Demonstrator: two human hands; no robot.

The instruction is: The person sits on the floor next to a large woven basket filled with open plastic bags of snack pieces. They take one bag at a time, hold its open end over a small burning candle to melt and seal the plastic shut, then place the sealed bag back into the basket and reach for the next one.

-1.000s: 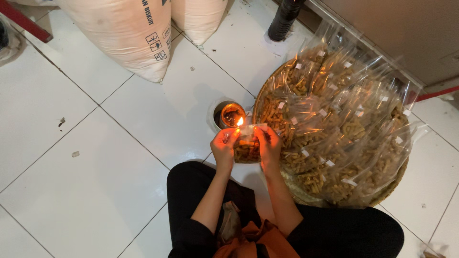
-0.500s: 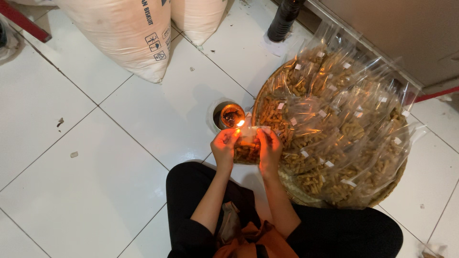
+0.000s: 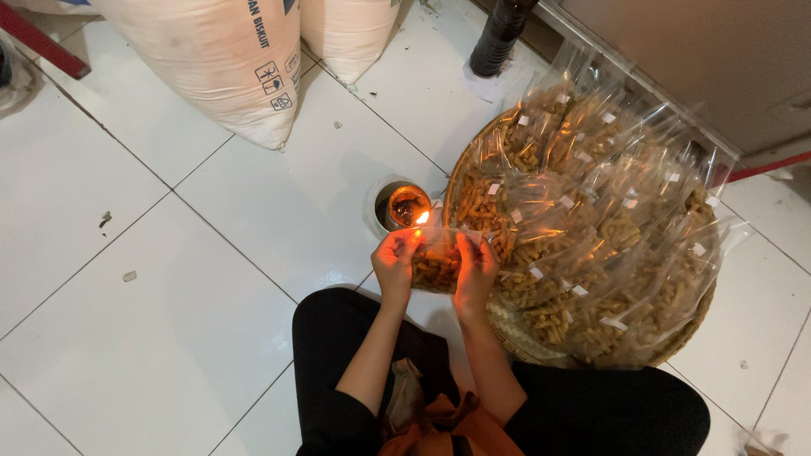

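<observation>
Two hands grip one small clear packet of golden snack sticks (image 3: 437, 263): the left hand (image 3: 395, 263) pinches its left edge, the right hand (image 3: 475, 268) its right edge, fingers curled around the plastic. The packet is held above the white tiled floor (image 3: 169, 338), in front of the person's black-clad knees (image 3: 338, 338), its top edge level with a small flame (image 3: 421, 217). That flame burns at the rim of a little round metal cup (image 3: 401, 205) standing on the tile just beyond the hands.

To the right, almost touching the right hand, a wide woven basket tray (image 3: 507, 333) is heaped with more filled packets (image 3: 591, 228), which spill past its rim. Open tile lies to the left and ahead of the cup. Farther off, two large pale sacks (image 3: 211, 67) and a dark bottle (image 3: 498, 34) stand by the wall.

Compared with half a second ago, the hands and packet sit at nearly the same spot by the flame; the grasp is unchanged.
</observation>
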